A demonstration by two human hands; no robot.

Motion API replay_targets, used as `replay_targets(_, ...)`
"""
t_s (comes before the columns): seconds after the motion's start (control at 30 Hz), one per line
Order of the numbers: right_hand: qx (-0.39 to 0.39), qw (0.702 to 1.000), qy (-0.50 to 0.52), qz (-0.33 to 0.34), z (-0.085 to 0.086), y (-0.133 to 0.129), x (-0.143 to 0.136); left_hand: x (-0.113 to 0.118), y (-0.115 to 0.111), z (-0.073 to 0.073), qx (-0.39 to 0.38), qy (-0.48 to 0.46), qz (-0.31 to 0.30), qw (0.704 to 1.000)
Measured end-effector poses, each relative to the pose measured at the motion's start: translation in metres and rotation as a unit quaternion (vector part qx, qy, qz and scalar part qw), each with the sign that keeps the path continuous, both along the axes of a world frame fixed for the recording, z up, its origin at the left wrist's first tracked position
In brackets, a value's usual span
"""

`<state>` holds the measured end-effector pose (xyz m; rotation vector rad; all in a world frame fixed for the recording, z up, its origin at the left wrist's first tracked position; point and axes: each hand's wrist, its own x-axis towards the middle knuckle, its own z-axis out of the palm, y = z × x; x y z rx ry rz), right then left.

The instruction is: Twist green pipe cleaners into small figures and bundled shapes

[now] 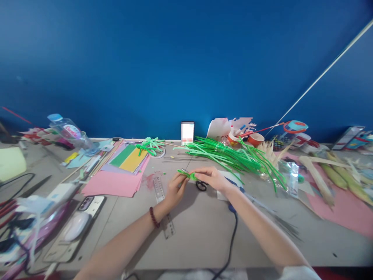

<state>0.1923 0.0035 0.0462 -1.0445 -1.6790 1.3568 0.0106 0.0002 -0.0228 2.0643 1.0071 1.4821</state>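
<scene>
Fingers of the left hand [175, 190] and the right hand [215, 179] meet over the middle of the grey table [198, 237], bent and drawn in around a small green piece [192, 177]. Left thumb and fingertips pinch its left end, while the right thumb and forefinger press together on the other side; how the remaining right fingers lie I cannot tell. Just below the green piece show dark loops [201, 186], like scissor handles, and whether they are held or lie on the table is unclear. A beaded bracelet [154, 217] circles the left wrist, and a clear ruler [169, 228] lies partly under that forearm. Beyond the right hand spreads a bundle of long green stems [224, 155]. Pink sheets [113, 184] lie to the left, with a phone [62, 243] nearer the table's front edge
</scene>
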Motion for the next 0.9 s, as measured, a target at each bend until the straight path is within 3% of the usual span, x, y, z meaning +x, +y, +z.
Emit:
replay_targets(0.17, -0.060, 0.995, 0.069, -0.045, -0.012, 0.007, -0.001, 0.002, -0.003, 0.006, -0.057, -0.012, -0.049, 0.997)
replay_targets(0.33, -0.035, 0.994, 0.063, -0.087, -0.012, 0.010, -0.002, 0.005, -0.005, 0.013, -0.153, -0.039, -0.061, 0.986)
replay_targets(0.47, -0.022, 0.996, 0.034, -0.082, -0.014, 0.011, -0.004, 0.006, -0.003, 0.012, -0.232, -0.066, -0.064, 0.968)
replay_targets(0.63, -0.044, 0.992, 0.056, -0.101, -0.029, 0.016, -0.004, 0.008, -0.003, 0.009, -0.335, -0.119, -0.121, 0.927)
replay_targets(0.8, -0.097, 0.986, 0.080, -0.107, -0.038, 0.019, -0.003, 0.010, -0.004, 0.013, -0.333, -0.137, -0.124, 0.925)
replay_targets(0.9, -0.108, 0.984, 0.088, -0.112, -0.038, 0.019, -0.004, 0.010, -0.003, 0.014, -0.359, -0.167, -0.130, 0.909)
